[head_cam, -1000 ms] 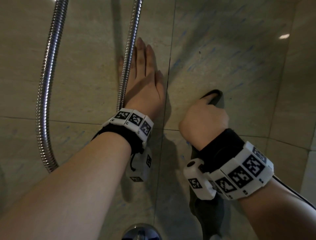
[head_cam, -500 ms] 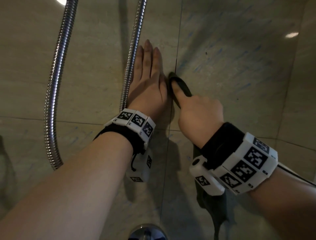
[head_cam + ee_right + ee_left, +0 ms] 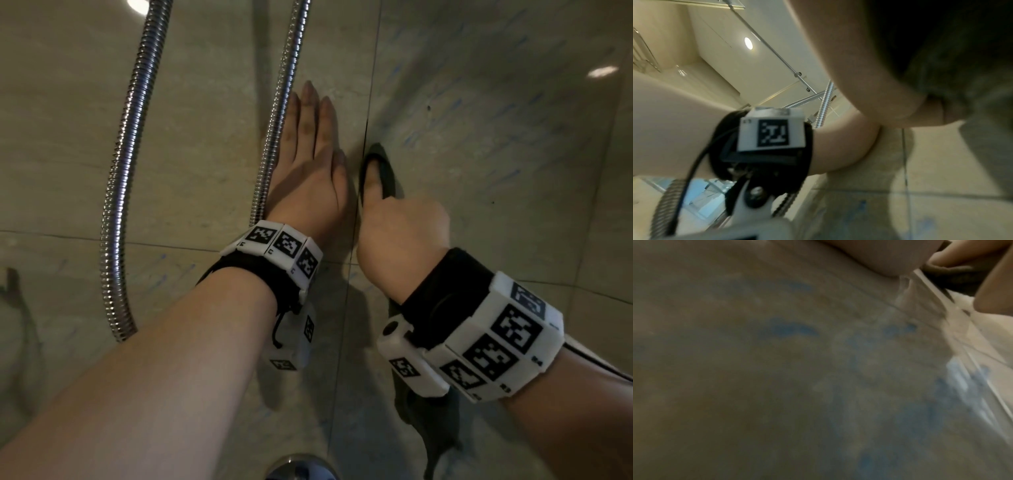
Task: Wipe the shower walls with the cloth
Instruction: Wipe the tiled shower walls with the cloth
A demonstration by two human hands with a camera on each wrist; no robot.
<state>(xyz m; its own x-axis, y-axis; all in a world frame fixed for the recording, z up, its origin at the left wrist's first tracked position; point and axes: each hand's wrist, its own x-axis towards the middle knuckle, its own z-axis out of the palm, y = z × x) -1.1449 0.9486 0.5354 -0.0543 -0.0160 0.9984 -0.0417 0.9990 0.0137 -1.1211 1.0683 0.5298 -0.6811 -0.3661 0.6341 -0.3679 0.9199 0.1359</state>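
Observation:
My left hand (image 3: 310,164) lies flat on the beige tiled shower wall (image 3: 496,144), fingers straight, just right of the metal shower hose (image 3: 277,113). Beside it my right hand (image 3: 400,219) grips a dark grey cloth (image 3: 382,168) and presses it to the wall at the vertical grout line with the thumb extended. The cloth's loose end (image 3: 435,425) hangs below my right wrist. In the right wrist view the cloth (image 3: 966,84) fills the right side beside my left wrist. In the left wrist view a fold of the cloth (image 3: 953,274) shows at the top right.
The hose loops down on the left (image 3: 118,205) and runs up again beside my left hand. A chrome fitting (image 3: 298,467) shows at the bottom edge. Faint blue streaks (image 3: 455,106) mark the tile to the right of the grout line. The wall corner (image 3: 613,171) is at far right.
My right hand swept the cloth from the right tile leftward and upward to the grout line next to my left hand, then stayed there. The left hand has stayed flat on the wall.

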